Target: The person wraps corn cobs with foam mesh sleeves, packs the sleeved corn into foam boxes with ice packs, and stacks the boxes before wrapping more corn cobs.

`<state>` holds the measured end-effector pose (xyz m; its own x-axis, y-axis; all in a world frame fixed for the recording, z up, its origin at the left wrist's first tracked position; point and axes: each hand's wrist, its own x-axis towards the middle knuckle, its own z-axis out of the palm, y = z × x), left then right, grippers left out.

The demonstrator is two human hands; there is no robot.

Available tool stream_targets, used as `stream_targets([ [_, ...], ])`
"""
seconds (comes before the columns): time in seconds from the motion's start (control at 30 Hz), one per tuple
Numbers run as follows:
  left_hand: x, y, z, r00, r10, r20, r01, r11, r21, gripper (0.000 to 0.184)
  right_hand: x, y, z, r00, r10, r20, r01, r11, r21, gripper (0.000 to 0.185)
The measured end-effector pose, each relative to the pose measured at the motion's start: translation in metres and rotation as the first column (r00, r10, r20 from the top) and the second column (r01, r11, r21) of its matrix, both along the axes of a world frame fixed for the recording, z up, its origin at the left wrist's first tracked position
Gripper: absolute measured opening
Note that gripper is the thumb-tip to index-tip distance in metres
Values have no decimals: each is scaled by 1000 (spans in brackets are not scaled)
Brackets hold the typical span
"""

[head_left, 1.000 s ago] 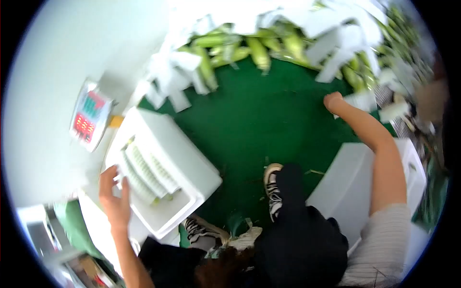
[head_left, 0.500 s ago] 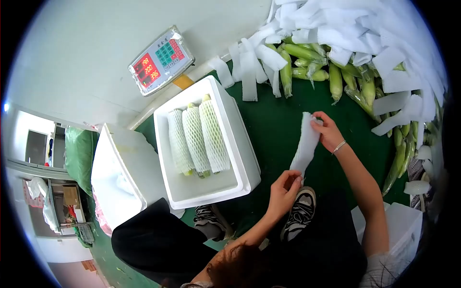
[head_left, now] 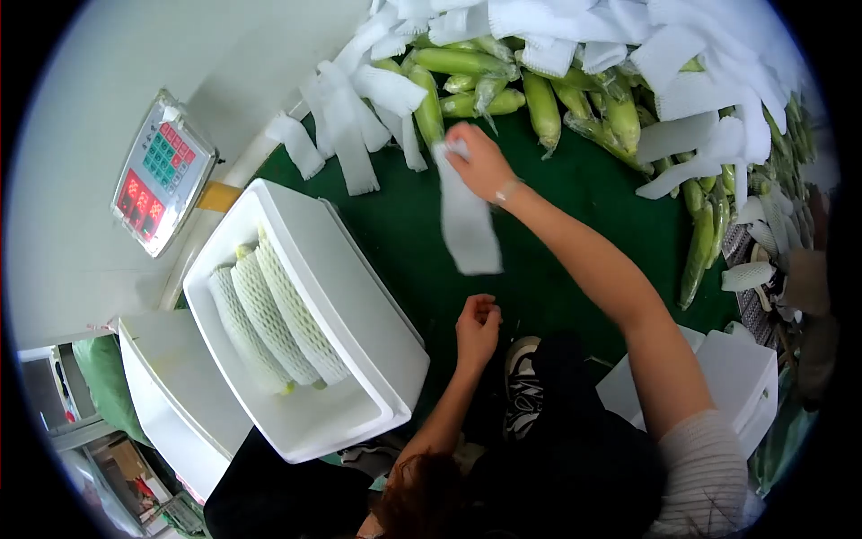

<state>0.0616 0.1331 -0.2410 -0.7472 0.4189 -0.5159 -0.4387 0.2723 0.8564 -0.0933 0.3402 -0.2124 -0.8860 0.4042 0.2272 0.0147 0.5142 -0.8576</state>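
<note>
My right hand [head_left: 485,163] is closed on the top end of a flat white foam net sleeve [head_left: 469,225], which hangs over the green floor. Lower down, my left hand [head_left: 478,331] has its fingers curled in and nothing visible in them, apart from the sleeve. To the left, a white foam box [head_left: 364,296] holds three pale green ears of corn [head_left: 301,305] in foam nets, side by side. Just beyond my right hand lies a heap of green corn ears [head_left: 543,112] in clear film, with many loose white foam sleeves [head_left: 700,63] on top.
A scale display [head_left: 162,175] with red digits stands by the wall at the upper left. Another white foam box [head_left: 180,395] is left of the packed one, and a white container [head_left: 736,386] is at my right. My shoe [head_left: 523,386] rests on the green floor [head_left: 395,234].
My left hand has let go of the foam sleeve's lower end. My right hand has carried the sleeve away, toward the corn heap. The view has turned, so the box appears further left and lower.
</note>
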Motion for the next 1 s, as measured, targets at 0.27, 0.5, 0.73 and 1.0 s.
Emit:
stream_targets([
  [0.27, -7, -8, -7, 992, 0, 128, -6, 999, 41, 15, -61, -11, -44, 796, -250, 551, 323, 946, -37, 48],
  [0.5, -15, 6, -8, 986, 149, 80, -152, 988, 35, 10, 81, 4, -32, 895, 36, 445, -16, 999, -50, 45],
  [0.73, -21, 2, -24, 875, 355, -330, -383, 924, -22, 18, 146, -8, -36, 845, 101, 526, -55, 993, -101, 39],
  [1.0, -28, 11, 5, 829, 301, 471, -524, 711, 469, 23, 152, -17, 33, 934, 320, 158, 41, 343, -938, 23],
])
